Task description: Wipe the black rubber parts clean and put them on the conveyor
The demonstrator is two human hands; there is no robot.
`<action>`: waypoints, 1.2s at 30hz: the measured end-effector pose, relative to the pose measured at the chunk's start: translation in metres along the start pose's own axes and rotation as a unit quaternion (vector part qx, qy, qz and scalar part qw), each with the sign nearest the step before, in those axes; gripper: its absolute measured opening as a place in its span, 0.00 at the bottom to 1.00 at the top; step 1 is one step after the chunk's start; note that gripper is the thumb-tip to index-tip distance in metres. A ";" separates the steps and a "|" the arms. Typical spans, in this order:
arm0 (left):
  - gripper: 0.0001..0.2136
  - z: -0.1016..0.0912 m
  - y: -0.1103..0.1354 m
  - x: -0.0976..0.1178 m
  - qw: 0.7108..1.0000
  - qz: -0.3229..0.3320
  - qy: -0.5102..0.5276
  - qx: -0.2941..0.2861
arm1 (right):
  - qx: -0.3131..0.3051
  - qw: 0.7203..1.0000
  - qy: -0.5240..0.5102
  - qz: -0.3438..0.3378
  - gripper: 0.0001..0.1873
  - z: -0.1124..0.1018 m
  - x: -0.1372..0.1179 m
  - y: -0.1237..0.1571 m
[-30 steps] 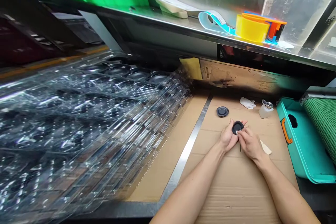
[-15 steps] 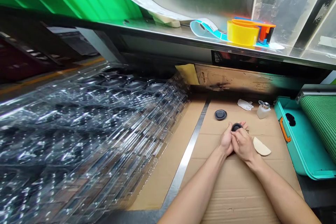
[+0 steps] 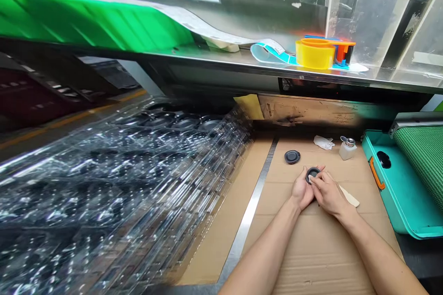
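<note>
My left hand [image 3: 302, 190] is closed around a small black round part [image 3: 313, 173] with a raised rim, its face turned up. Over that face, my right hand [image 3: 328, 193] pinches a small whitish piece [image 3: 311, 178], perhaps a bit of cloth, which touches the inside of the part. The fingers cover most of the piece. Behind my right hand lies a cream half-round pad [image 3: 350, 197], partly hidden by the hand. Another black round part [image 3: 292, 156] rests on the cardboard [image 3: 277, 221] just beyond my left hand.
Stacked clear plastic trays [image 3: 138, 184] holding black parts fill the left. At the back right stand a white pump bottle [image 3: 347, 148] and a crumpled white wipe [image 3: 324, 142]. A teal bin [image 3: 401, 212] sits right, beside a green belt [image 3: 424, 156]. Yellow tape [image 3: 314, 54] lies on the shelf above.
My right hand has shifted slightly right and down across the black part, uncovering more of its face and the whitish piece. It now covers more of the cream pad. The camera view has tilted up.
</note>
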State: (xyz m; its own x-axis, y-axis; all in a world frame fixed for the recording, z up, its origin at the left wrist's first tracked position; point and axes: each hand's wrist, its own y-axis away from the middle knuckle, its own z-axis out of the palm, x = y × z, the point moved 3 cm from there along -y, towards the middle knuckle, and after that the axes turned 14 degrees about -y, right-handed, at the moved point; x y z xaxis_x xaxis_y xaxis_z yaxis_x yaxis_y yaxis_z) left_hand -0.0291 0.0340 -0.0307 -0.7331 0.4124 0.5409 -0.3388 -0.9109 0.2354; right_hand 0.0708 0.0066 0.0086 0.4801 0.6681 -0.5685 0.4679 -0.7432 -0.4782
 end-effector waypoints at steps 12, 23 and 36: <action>0.14 0.008 -0.003 -0.008 0.999 0.035 -0.003 -0.009 | 0.101 0.986 0.119 0.062 0.10 0.000 0.029 -0.007; 0.14 0.012 -0.003 -0.016 0.998 0.050 -0.036 -0.023 | 0.128 0.990 0.042 0.026 0.11 -0.003 0.023 -0.005; 0.18 -0.001 -0.014 -0.015 0.996 0.083 -0.039 0.007 | 0.079 0.996 -0.013 0.024 0.12 0.014 0.018 0.012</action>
State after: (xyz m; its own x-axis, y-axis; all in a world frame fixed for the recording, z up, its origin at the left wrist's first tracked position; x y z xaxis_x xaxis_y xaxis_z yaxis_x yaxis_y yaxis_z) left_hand -0.0138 0.0401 -0.0427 -0.7300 0.2547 0.6342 -0.2077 -0.9667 0.1492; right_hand 0.0745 0.0096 -0.0167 0.4793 0.6318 -0.6091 0.3209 -0.7722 -0.5484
